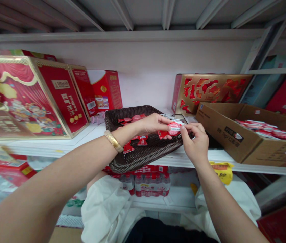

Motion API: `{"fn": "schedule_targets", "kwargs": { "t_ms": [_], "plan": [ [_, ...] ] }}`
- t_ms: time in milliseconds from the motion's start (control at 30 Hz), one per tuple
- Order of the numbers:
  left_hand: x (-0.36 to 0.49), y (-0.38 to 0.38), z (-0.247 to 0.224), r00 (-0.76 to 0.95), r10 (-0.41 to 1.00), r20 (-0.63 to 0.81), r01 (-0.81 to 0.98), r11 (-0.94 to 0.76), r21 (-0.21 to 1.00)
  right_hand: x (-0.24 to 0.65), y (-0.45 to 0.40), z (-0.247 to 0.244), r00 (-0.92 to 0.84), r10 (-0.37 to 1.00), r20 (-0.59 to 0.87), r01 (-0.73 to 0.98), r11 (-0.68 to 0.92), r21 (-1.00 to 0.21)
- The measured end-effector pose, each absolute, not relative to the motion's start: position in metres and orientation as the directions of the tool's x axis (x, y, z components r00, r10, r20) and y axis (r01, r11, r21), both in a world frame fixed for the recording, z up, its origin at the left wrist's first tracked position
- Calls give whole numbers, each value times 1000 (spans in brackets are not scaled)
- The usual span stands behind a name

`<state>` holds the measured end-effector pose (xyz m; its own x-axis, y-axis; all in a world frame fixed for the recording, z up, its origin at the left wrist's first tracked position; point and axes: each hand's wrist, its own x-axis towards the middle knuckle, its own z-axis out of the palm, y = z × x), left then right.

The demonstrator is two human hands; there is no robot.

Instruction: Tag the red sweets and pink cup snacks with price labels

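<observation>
Over the right side of a dark woven basket (pixel 143 162), my left hand (pixel 155 125) pinches a red wrapped candy (pixel 174 129) that bears a white barcode label. The thumb and fingers of my right hand (pixel 196 140) are closed on the label's right edge. Several red wrapped candies (pixel 142 140) lie in the basket, partly hidden under my left forearm. Behind my hands, a strip of white barcode labels (pixel 169 117) shows near the basket's back right edge.
An open cardboard box (pixel 221 135) with red packets stands at the right on the white shelf (pixel 82 135). Behind it is a gold and red box (pixel 209 89). Large red gift boxes (pixel 18 101) stand at the left. Bottled drinks (pixel 151 185) sit on the lower shelf.
</observation>
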<state>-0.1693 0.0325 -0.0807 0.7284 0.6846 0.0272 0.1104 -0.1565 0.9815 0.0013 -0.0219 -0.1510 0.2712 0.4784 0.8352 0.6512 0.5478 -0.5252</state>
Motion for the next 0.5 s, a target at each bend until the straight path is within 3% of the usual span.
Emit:
{"fn": "schedule_targets", "kwargs": {
  "t_ms": [500],
  "plan": [
    [-169, 33, -82, 737, 675, 48, 110, -189, 976, 0, -24, -152, 255, 483, 838, 645, 561, -520]
  ]
}}
